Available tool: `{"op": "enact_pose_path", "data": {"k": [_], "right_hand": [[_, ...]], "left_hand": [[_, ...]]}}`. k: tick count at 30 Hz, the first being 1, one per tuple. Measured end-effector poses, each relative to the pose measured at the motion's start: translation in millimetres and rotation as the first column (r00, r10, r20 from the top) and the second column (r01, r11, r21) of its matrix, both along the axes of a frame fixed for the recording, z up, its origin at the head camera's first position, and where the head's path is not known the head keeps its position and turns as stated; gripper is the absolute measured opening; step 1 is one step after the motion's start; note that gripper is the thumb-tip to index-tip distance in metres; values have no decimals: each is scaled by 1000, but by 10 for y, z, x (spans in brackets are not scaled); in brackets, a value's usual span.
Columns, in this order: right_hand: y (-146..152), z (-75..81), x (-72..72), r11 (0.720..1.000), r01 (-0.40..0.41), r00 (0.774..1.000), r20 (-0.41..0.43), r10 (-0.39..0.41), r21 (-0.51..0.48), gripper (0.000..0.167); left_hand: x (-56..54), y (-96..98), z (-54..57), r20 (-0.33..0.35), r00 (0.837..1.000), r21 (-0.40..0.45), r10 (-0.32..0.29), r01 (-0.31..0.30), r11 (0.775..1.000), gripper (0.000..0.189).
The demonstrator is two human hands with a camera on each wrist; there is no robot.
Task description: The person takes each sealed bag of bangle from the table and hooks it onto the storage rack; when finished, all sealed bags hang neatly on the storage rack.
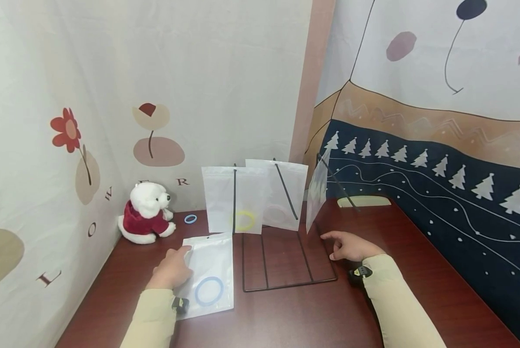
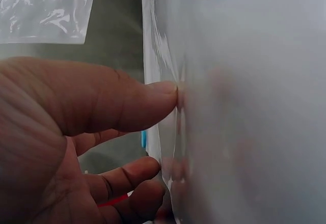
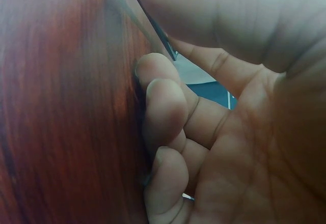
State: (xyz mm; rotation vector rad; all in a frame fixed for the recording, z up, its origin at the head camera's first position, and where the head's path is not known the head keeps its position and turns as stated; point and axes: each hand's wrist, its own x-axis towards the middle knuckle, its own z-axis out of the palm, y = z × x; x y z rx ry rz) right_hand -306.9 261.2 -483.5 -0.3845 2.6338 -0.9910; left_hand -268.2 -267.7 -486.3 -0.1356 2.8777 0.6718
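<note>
My left hand (image 1: 171, 269) pinches the left edge of a clear zip bag (image 1: 212, 263) with a light blue ring (image 1: 209, 291) in it. The left wrist view has the thumb pressed on the bag's film (image 2: 254, 81). My right hand (image 1: 353, 246) is at the right side of a black wire rack (image 1: 286, 286), index finger and thumb at its side bar, other fingers curled on the table. From the rack's arms hang a zip bag with a yellow ring (image 1: 218, 195), a second bag (image 1: 288, 174) with a faint pale ring, and a third (image 1: 317, 198) seen nearly edge-on.
A white plush bear (image 1: 144, 217) in a red coat sits at the back left. Near it lies a small blue ring (image 1: 190, 219). A pale green flat item (image 1: 366, 201) lies at the back right of the brown table (image 1: 299, 319). Printed cloth hangs behind.
</note>
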Motion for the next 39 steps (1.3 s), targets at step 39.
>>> {"op": "enact_pose_path", "data": {"k": [39], "right_hand": [[-20,51,32,1000,4,1000,11,-4,5,58]], "left_hand": [[11,-79,-20,-26,998,60,-61,63,996,76]]}}
